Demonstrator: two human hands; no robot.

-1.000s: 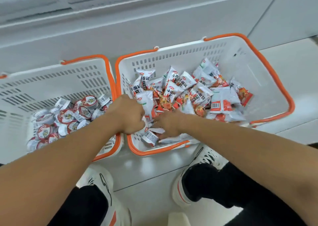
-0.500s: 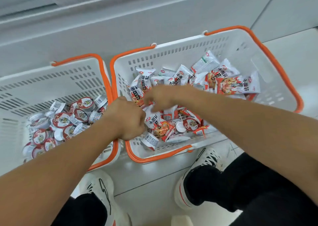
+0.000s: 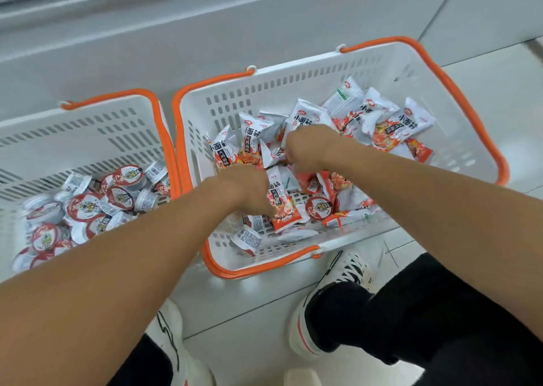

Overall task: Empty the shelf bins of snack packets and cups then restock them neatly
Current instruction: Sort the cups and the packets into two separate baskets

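Both hands work in the right basket [image 3: 458, 71]: the left hand [image 3: 248, 190] grips a packet [image 3: 280, 202], the right hand [image 3: 308, 147] pinches among the packets [image 3: 382, 121]

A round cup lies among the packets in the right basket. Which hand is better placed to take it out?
Probably the left hand: it is lower in the basket, beside the cup. The right hand is farther back, among packets.

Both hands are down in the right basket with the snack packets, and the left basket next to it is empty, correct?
Not quite. The head view shows the left basket is not empty: it holds a pile of small sealed cups. The rest stands: the left hand and right hand are both in the right basket among the snack packets.
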